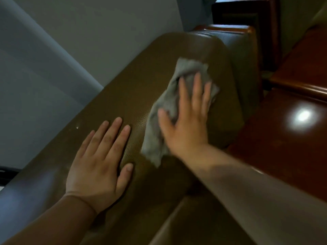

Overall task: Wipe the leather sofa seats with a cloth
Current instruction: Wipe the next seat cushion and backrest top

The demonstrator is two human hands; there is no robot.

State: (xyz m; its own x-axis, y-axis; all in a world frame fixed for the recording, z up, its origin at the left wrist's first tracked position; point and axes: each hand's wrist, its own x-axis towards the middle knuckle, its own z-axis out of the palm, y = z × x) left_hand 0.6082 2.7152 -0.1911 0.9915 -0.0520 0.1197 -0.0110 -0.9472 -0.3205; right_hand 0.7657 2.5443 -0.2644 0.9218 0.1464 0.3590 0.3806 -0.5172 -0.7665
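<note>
Cloth flat on the brown leather sofa cushion

Right hand (pixel 185 121) presses the grey cloth (pixel 164 106) onto the cushion (pixel 123 96), fingers straight and spread; left hand (pixel 99 165) rests flat just beside, fingers straight.

Grey cloth (pixel 169 110), crumpled, flat on brown leather sofa cushion (pixel 123 96) nr far end.

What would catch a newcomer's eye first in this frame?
The right hand pressing flat on a crumpled grey cloth in the middle of the brown leather cushion. Beside it, nearer the camera, the left hand rests flat on the leather. At right, a bright glare spot shines on glossy red-brown wood.
</note>
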